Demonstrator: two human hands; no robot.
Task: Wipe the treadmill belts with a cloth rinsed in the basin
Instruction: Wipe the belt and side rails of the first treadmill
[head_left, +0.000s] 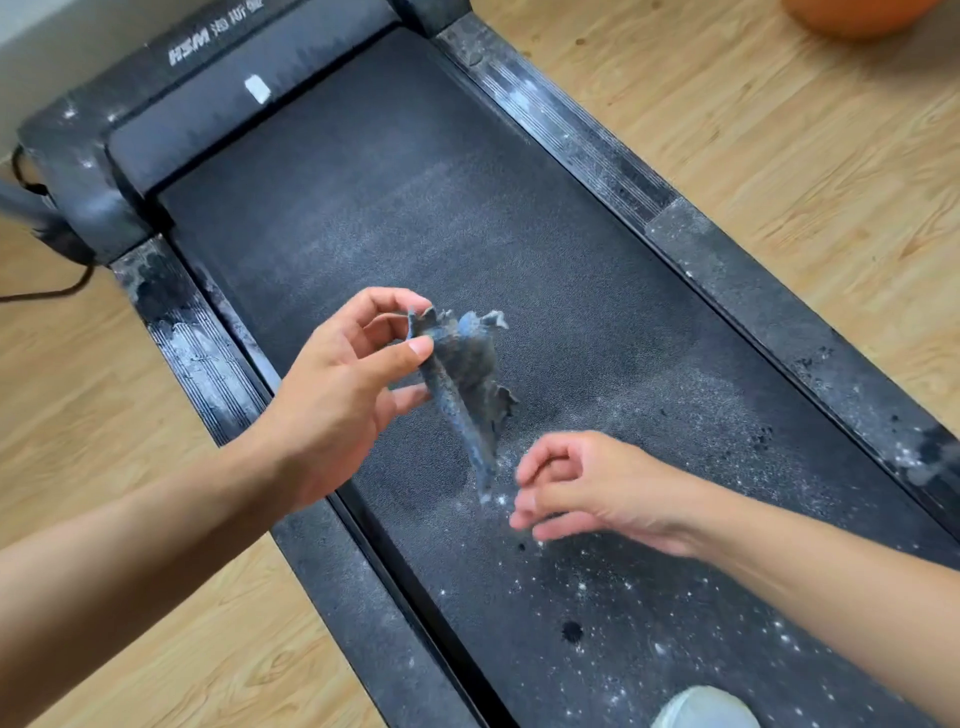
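A dark blue-grey cloth (462, 379) hangs crumpled above the black treadmill belt (395, 208). My left hand (343, 384) pinches its upper corner between thumb and fingers. Just right of the cloth's lower tip, my right hand (576, 483) hovers with loosely curled fingers and holds nothing. White dust specks and a few dark wet spots cover the near part of the belt; the far part looks darker with a hazy grey film.
The dusty side rails (208, 353) (587, 135) run along both edges of the belt, on a wooden floor (779, 130). An orange round object (857, 15) sits at the top right. A pale shoe tip (706, 709) stands on the belt at the bottom. A black cable (47, 291) lies at left.
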